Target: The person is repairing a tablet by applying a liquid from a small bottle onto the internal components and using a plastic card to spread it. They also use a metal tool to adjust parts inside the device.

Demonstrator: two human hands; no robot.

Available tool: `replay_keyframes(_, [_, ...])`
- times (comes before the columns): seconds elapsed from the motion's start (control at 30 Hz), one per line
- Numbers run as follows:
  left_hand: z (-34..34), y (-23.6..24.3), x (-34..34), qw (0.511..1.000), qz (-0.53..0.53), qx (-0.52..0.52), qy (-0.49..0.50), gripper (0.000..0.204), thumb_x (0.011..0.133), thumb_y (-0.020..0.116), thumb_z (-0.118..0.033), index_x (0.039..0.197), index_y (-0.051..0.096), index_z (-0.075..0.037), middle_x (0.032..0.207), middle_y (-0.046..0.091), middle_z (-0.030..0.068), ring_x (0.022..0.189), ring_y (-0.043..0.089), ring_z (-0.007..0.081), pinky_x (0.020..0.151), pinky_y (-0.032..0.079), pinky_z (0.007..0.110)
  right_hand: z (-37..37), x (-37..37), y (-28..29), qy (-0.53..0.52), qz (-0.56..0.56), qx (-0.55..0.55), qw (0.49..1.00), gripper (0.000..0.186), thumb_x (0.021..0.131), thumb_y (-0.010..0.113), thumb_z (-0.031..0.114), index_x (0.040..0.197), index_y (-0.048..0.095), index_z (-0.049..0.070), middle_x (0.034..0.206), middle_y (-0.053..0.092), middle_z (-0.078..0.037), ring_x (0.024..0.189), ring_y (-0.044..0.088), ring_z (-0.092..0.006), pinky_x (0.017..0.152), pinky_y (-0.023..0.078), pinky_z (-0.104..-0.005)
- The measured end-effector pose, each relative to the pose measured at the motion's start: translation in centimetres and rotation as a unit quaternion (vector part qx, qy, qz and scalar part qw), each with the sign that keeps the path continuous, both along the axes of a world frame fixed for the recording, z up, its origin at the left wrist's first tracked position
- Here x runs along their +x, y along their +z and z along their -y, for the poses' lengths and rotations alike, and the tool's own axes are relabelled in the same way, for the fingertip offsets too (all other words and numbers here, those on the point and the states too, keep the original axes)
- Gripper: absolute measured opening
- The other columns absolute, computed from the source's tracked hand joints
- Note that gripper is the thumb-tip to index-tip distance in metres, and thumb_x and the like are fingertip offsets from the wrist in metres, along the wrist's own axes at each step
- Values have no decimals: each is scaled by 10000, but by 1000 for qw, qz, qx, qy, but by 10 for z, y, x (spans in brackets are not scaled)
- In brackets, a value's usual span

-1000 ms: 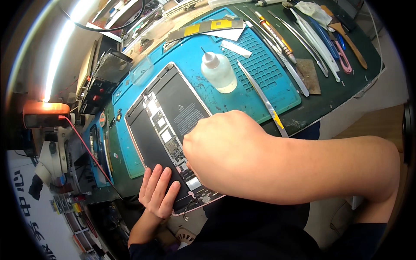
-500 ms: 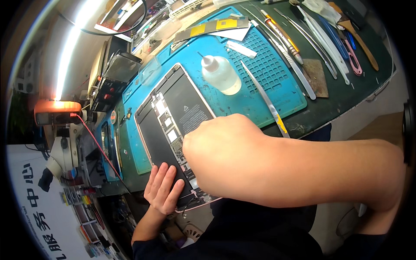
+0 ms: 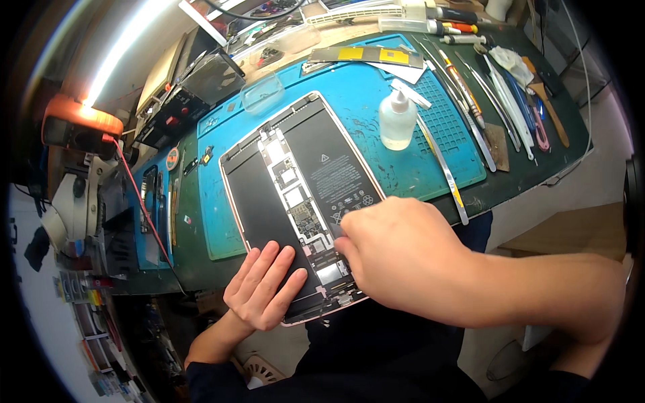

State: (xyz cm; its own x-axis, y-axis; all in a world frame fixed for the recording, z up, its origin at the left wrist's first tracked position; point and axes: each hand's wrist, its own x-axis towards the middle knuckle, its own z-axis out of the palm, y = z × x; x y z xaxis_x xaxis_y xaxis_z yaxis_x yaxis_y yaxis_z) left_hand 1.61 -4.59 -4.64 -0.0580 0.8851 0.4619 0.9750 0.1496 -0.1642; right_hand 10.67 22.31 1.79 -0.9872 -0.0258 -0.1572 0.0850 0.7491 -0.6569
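An opened tablet [image 3: 252,205] lies aslant on the blue mat. Its back cover side shows two black battery cells with a strip of circuit board [image 3: 306,218] and silver shields between them. My left hand [image 3: 265,285] rests on its lower left corner, fingers stretched out flat and nothing held. Over the lower part of the right battery cell [image 3: 329,171], my right hand [image 3: 403,248] is closed, fingers curled and thumb side toward the board. Whatever it may grip is hidden beneath it. Small loose flex connectors [image 3: 326,321] stick out at the tablet's bottom edge.
Right of the tablet stand a clear dropper bottle [image 3: 398,124] and tweezers [image 3: 443,171] on the blue mat [image 3: 410,181]. Several tools, including a wooden-handled brush [image 3: 552,117], lie farther right. A red cable [image 3: 138,195] hangs at left below an orange meter [image 3: 80,127].
The whole view has shifted. My right hand has drawn back toward the tablet's right edge, uncovering more of the circuit board and battery. My left hand stays on the lower left corner.
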Motion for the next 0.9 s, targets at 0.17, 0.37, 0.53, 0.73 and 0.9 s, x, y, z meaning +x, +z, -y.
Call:
replay_keyframes(0.17, [-6, -3, -3, 999, -12, 45, -1, 219, 959, 700, -141, 1147, 811, -124, 1155, 822, 163, 1120, 793, 343, 995, 618, 442, 9, 4, 3, -44, -6, 23, 999, 272, 993, 707, 182, 805, 707, -15, 700, 698, -219, 693, 718, -423, 676, 571, -510])
replay_keyframes(0.37, [-7, -7, -4, 997, -5, 77, -11, 231, 1011, 651, -166, 1184, 802, -143, 1170, 828, 116, 1106, 800, 306, 991, 608, 403, 18, 6, 9, -79, -23, 48, 995, 281, 1004, 704, 185, 812, 700, -19, 713, 695, -237, 694, 711, -432, 657, 550, -506])
replay_keyframes(0.53, [-9, -8, -7, 995, -1, 94, -25, 232, 1008, 636, -159, 1160, 807, -126, 1155, 829, 114, 1082, 804, 301, 963, 615, 396, 18, 2, 8, -71, -19, 53, 996, 281, 1010, 699, 194, 836, 707, -26, 723, 696, -239, 704, 706, -443, 672, 553, -511])
replay_keyframes(0.73, [-9, -10, -10, 993, 10, 109, -45, 249, 999, 613, -145, 1136, 813, -93, 1150, 828, 117, 1058, 805, 302, 926, 625, 390, 19, -3, 15, -64, 10, 52, 997, 268, 1018, 664, 171, 832, 700, -19, 756, 711, -248, 769, 721, -449, 729, 569, -519])
replay_keyframes(0.9, [-9, -9, -10, 992, 12, 113, -48, 251, 996, 614, -146, 1140, 811, -86, 1150, 827, 113, 1060, 804, 302, 919, 628, 389, 19, -9, 16, -49, 21, 62, 997, 279, 1018, 663, 174, 827, 714, -24, 766, 714, -256, 783, 726, -451, 750, 574, -526])
